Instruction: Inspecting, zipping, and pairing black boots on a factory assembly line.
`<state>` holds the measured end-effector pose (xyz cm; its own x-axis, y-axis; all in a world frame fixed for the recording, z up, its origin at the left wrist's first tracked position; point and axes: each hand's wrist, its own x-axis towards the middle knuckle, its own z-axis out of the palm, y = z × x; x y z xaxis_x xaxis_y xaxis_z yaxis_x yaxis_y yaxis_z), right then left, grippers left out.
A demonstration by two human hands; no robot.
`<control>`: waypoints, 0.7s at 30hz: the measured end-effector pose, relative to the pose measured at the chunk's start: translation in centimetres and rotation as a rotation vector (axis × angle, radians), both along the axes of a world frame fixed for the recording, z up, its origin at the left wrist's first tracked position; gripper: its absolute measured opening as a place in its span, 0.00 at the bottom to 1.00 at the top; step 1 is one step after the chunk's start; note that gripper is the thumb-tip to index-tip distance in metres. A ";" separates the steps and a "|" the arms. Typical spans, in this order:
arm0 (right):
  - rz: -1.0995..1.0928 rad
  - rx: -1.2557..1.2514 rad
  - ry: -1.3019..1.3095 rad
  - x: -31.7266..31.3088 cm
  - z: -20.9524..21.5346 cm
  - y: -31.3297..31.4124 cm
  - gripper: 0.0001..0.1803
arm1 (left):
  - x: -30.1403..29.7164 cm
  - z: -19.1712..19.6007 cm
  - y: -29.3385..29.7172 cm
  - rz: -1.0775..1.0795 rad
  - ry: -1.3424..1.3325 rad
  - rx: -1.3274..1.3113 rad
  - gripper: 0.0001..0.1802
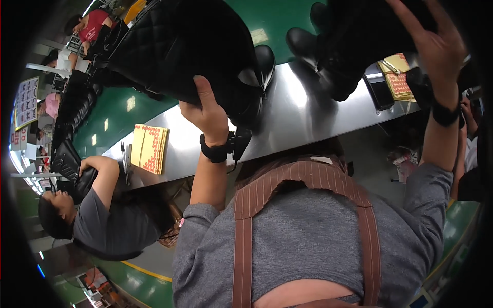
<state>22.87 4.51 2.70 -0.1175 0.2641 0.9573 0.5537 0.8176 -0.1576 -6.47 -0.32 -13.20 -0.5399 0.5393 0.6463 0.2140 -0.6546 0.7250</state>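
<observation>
My left hand (pixel 208 115) is at the lower edge of a black quilted bag (pixel 174 51). Its thumb points up along the dark material and the other fingers bend in under it, partly hidden. Glossy black rounded parts (pixel 264 60) stick out from the bag's right side. At the upper right, my right hand (pixel 436 49) lies against a second black piece (pixel 367 38), perhaps another bag, with thumb and fingers stretched apart. Glossy rounded parts (pixel 302 43) show on its left side too. Both dark pieces are over the shiny metal table (pixel 292 120), and their upper parts leave the picture.
Yellow cards with red dots (pixel 148 149) lie on the table beside pens (pixel 126 161). More such cards (pixel 398 79) are at the right, near a black phone-like object (pixel 379 91). A co-worker (pixel 113 215) sits close on the left. Black quilted bags (pixel 77 108) line the green surface.
</observation>
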 end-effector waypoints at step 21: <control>0.387 -0.834 0.009 -11.6 -13.0 -2.7 0.23 | 0.8 16.0 -7.9 0.359 1.313 -0.259 0.21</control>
<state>11.30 1.81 -10.34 -0.3350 0.8134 0.4755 0.2610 0.5650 -0.7827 -5.63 -8.25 2.82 0.2464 0.6829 0.6878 0.9535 -0.2980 -0.0456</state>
